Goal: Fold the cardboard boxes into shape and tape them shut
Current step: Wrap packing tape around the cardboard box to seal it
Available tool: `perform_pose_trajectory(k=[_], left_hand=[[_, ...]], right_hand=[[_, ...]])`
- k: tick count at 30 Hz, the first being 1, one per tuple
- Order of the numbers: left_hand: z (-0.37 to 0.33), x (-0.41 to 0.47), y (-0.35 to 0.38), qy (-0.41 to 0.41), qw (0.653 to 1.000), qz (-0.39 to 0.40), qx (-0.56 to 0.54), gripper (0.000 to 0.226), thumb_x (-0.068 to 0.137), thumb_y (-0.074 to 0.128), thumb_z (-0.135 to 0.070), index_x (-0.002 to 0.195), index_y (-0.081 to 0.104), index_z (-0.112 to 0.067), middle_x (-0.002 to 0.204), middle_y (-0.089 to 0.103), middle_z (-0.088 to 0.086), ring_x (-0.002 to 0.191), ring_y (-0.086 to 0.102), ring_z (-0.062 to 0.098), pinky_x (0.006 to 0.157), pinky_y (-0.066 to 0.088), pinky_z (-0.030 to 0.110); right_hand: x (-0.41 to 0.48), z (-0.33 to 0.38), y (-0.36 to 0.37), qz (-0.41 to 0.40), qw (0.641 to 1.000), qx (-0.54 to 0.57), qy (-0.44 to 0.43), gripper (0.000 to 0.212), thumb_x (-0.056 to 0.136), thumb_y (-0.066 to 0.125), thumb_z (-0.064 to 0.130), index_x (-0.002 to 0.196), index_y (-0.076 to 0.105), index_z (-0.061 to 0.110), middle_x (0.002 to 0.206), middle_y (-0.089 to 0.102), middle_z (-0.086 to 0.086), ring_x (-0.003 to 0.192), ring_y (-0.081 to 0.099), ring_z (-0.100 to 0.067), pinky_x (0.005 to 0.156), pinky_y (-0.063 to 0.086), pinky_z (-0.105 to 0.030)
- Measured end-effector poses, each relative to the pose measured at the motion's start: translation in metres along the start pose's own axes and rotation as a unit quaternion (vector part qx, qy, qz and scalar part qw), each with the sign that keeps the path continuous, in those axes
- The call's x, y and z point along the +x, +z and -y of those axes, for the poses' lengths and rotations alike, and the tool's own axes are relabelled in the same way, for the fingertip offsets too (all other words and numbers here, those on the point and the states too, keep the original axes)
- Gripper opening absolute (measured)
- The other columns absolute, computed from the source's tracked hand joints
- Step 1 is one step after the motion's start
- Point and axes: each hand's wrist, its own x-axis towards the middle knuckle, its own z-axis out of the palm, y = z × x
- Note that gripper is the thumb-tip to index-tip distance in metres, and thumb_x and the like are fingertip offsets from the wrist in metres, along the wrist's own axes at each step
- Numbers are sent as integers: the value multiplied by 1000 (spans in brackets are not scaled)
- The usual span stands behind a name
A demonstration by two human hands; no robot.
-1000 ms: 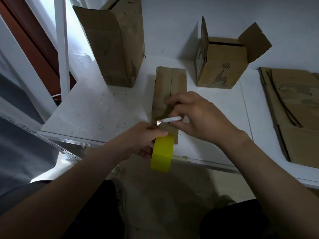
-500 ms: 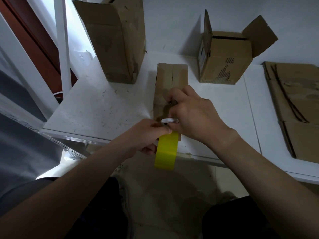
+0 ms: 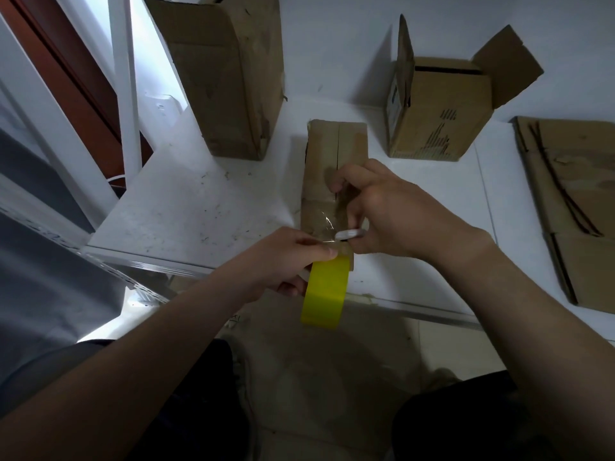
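1. Fingers [image 3: 301,241] of my left hand [image 3: 283,261] are curled round the yellow tape roll [image 3: 324,294] with the thumb on top. The roll hangs just past the desk's front edge, over the floor [image 3: 336,377].
2. Over on my right hand [image 3: 396,214], the fingers are clamped on a small white tool [image 3: 349,233]. Its tip meets the clear tape strip [image 3: 324,222] running from roll to box, and the index finger presses on the box top.
3. The narrow cardboard box [image 3: 327,154] lies flat and points away from me. Its flaps are closed, the centre seam shows, and its near end sits close to the front edge of the desk [image 3: 186,207].
4. For room, there's bare desk left of the box out to the slanted edge. A bare strip on the right runs to the flattened cardboard [image 3: 575,201].
5. At the back, a tall box [image 3: 229,78] stands upright on the left and an open box [image 3: 436,118] has its flaps up on the right. Both are well apart from my hands.
6. The desk is white, scuffed and speckled with dirt. A white wall sits behind it, and a white post [image 3: 124,78] stands at left.
7. As for writing, the open box carries a side label and dark printed marks, too small to read.
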Motion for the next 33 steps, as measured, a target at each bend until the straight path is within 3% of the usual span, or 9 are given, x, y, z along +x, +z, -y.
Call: perform_pose_trajectory(k=[6,10,14,17,20,24,27,30,33], left_hand=[[1,0,-2,-3,1000,1,11,21,93,67,-44,101,70,-25,85,67,0,54,65,15,46,46,22],[4,0,-3,-4,1000,3,6,19,91,69,-44,100,70,-27,92,69,4,53,64,15,48,49,23],[9,0,-11,-10,1000,-4,9,16,90,71,-46,98,72,-32,93,70,1,56,68,13,49,51,22],[12,-2,-24,-7,999,-28,19,21,90,70,-47,103,72,-32,101,71,5,76,75,22,57,57,24],[14,-7,-34,-1,998,-50,33,23,90,69,-46,105,72,-29,105,71,8,86,73,35,62,58,30],[12,-10,-40,-1,995,-65,70,22,91,68,-47,103,70,-29,105,69,8,90,72,38,67,57,34],[8,-11,-49,-8,994,-65,91,19,93,65,-46,102,67,-30,107,66,7,90,70,35,70,58,35],[5,-11,-61,-13,992,-90,86,18,93,66,-46,99,66,-30,106,64,6,89,66,30,70,55,34],[3,-9,-68,-2,990,-127,68,19,92,66,-47,99,63,-30,104,62,5,88,64,29,68,54,32]], right_hand=[[-8,-18,-6,22,998,66,-5,29,67,85,17,61,56,17,141,53,15,119,45,-5,81,48,-29],[-13,-25,-1,12,993,117,-11,23,69,83,17,66,60,17,143,53,17,129,44,-4,92,50,-38],[-25,-30,8,-46,965,258,-18,18,77,81,8,75,64,15,137,62,8,133,51,-10,107,45,-43],[-41,-42,15,-147,917,371,12,19,83,75,-2,78,60,7,125,70,-1,124,61,-21,104,48,-47],[-52,-58,20,-199,909,350,107,16,86,76,22,80,62,15,114,70,8,112,65,-14,100,51,-44],[-58,-77,35,9,949,245,197,17,80,80,47,81,72,31,130,60,15,124,52,-5,101,41,-28],[-61,-80,50,103,953,192,212,21,78,81,48,84,78,29,139,58,3,139,41,-15,113,34,-42],[-56,-79,51,27,968,126,215,33,80,82,39,107,77,20,136,61,-6,137,47,-24,116,30,-40],[-42,-69,40,-165,945,173,221,38,96,64,43,128,66,24,137,58,1,129,52,-16,108,38,-30]])
